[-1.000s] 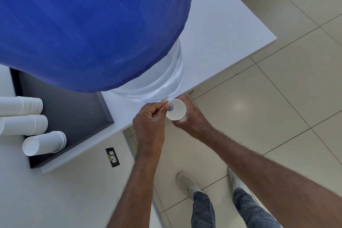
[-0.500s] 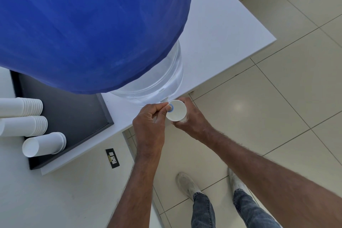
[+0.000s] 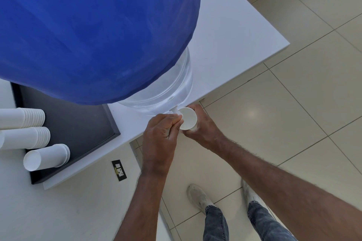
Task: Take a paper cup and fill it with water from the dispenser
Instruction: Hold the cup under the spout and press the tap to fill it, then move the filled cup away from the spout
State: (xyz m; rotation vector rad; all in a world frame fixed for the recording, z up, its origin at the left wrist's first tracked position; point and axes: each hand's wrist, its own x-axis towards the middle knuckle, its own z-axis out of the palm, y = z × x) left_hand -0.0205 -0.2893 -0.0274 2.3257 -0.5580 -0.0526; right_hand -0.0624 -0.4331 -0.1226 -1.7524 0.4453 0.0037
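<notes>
The water dispenser is a big jug under a blue cover [image 3: 94, 25], its clear lower part [image 3: 168, 90] standing at the edge of the white table [image 3: 235, 35]. A small white tap [image 3: 174, 111] sticks out at the jug's base. My left hand [image 3: 161, 135] is closed around the tap's front, its fingers hiding the spout. My right hand [image 3: 203, 126] grips a white paper cup [image 3: 188, 118] upright just beyond the table edge, touching the tap and my left fingers. I look straight into the cup, and whether it holds water is unclear.
Three stacks of white paper cups [image 3: 29, 129] lie on their sides on a dark tray [image 3: 82, 129] at the left. A wall socket [image 3: 119, 170] sits below the table. Beige tiled floor [image 3: 284, 103] lies to the right, with my shoes [image 3: 197, 195] below.
The blue tip of the tap that showed over the cup's mouth is now hidden under my left fingers. Both hands have stayed in nearly the same place.
</notes>
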